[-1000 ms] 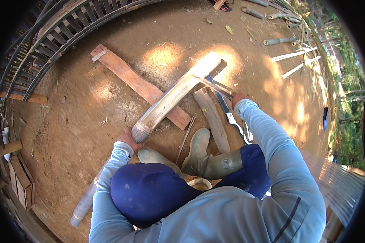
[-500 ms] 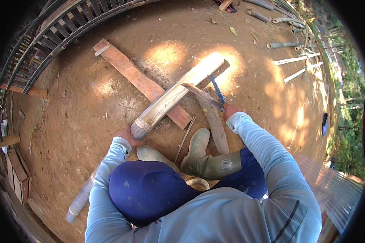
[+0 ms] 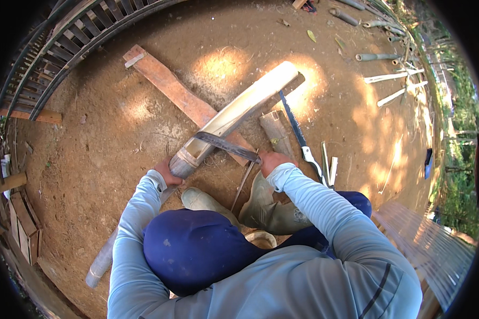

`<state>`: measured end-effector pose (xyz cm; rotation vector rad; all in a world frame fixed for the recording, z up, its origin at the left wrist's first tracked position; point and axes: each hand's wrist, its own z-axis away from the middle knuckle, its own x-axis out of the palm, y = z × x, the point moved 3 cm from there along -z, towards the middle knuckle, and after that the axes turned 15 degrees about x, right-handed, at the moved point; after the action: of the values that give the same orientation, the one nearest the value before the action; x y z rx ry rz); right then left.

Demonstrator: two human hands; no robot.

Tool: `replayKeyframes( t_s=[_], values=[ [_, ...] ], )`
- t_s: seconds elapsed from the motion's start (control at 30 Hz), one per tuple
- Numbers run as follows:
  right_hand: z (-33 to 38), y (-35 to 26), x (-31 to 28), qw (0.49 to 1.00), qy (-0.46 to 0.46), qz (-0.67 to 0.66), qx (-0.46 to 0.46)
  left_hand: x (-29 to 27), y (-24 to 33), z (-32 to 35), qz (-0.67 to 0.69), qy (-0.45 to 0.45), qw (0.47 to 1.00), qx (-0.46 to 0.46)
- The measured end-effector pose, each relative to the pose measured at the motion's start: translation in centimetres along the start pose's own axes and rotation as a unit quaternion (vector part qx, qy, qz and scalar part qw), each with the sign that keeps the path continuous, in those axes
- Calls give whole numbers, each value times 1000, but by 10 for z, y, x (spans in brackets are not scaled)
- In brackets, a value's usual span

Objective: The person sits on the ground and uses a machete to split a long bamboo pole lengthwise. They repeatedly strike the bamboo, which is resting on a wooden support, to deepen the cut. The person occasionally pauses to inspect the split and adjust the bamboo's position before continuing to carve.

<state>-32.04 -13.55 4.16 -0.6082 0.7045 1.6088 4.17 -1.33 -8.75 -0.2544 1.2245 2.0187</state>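
Note:
A thick length of bamboo, its outer skin cut away along the upper stretch, slants away from me to the far right. My left hand is closed around its near, uncut end. In my right hand is the handle of a machete. The dark, curved blade lies across the bamboo just beyond the node near my left hand. Beneath the bamboo, a flat reddish wooden plank rests crosswise on the ground.
A handsaw with a white handle lies right of the bamboo, beside a short log. My rubber boots stand close in. Bamboo pieces lie at the far right, a slatted rack at the far left, and corrugated sheeting near right.
My right hand has come left and toward me, drawing the machete blade down the bamboo toward my left hand. The saw's white handle, hidden before, now shows. My left hand keeps its grip.

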Motion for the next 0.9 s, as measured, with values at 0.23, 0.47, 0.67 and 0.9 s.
replayKeyframes(
  t_s=[0.23,0.47,0.67,0.9],
  values=[
    [-53,51,-22,991,84,-49,90,3,-4,-5,5,1,1000,7],
    [-49,54,-31,995,83,-13,48,2,-3,-3,-8,5,1000,10],
    [-63,73,-30,993,101,-14,52,0,4,2,4,9,1000,-1],
    [-95,116,-34,987,150,-7,60,-2,9,-1,0,5,1000,-5]
  ],
)
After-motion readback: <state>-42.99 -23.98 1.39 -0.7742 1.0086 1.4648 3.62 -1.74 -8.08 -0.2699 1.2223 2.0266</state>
